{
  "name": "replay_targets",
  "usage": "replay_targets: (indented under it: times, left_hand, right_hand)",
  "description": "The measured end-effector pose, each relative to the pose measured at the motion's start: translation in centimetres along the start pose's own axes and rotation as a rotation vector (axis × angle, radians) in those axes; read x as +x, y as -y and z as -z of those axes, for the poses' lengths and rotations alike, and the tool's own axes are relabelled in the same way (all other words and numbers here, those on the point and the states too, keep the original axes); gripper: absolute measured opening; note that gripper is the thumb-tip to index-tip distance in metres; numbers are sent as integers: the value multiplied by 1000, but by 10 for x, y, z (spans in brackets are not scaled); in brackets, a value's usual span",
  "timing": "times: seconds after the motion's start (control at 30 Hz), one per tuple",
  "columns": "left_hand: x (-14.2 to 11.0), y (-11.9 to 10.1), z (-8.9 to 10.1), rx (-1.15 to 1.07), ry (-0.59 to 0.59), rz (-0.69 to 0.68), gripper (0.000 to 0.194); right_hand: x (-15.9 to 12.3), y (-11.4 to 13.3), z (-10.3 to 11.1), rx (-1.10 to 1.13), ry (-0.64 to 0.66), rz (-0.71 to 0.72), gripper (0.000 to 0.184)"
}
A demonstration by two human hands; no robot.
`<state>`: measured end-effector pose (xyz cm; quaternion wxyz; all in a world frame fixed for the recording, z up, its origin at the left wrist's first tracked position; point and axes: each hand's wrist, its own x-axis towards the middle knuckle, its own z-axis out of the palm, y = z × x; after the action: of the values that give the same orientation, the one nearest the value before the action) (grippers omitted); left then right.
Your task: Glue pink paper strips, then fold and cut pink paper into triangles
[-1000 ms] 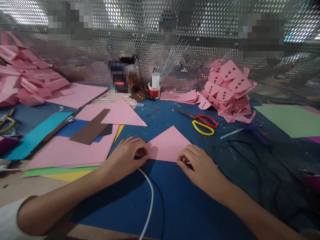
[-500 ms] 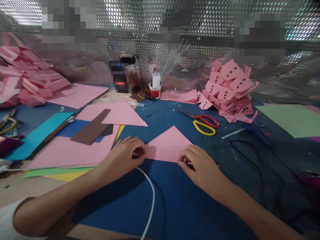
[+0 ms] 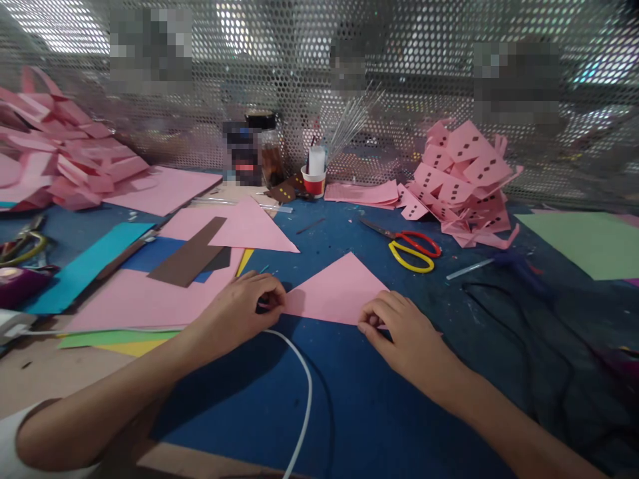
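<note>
A pink paper triangle [image 3: 333, 291] lies on the blue table mat in front of me, its peak pointing away. My left hand [image 3: 255, 297] is closed at the triangle's left corner, thumb and forefinger pinching the paper there. On the right side, my right hand [image 3: 392, 320] has its fingers curled onto the lower edge of the same paper, with a small tip showing past the wrist. Another pink triangle [image 3: 252, 229] rests farther back to the left. Scissors [image 3: 404, 247] with one red and one yellow handle lie behind the paper.
Coloured sheets and a brown strip [image 3: 188, 256] lie at left. A white cable [image 3: 305, 379] curves across the mat [image 3: 239, 412]. Heaps of folded pink paper [image 3: 464, 179] stand at both sides. A glue gun [image 3: 524, 269] lies right, a cup [image 3: 314, 183] at the back.
My left hand has shifted slightly left along the paper's corner. My right hand keeps its hold. The whole view has moved a little, so things sit slightly farther right.
</note>
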<state>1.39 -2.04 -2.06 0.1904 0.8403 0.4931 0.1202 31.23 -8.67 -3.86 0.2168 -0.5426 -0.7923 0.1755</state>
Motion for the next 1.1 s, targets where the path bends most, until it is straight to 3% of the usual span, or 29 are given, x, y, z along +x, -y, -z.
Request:
replay_targets:
  times: [0.73,0.83,0.9,1.1]
  left_hand:
    - [-14,21,11,-8,-62,-7,10]
    - [-17,11,10,14,-170,-98,10]
    - [-17,0,7,19,-196,-234,11]
    - [1,-25,-4,194,14,-591,19]
  right_hand:
    - [0,-4,-3,13,-17,39,12]
    - [-1,-4,-3,-2,-23,45,12]
    - [-1,-4,-1,-21,-23,59,10]
    - [2,2,7,-218,18,160,3]
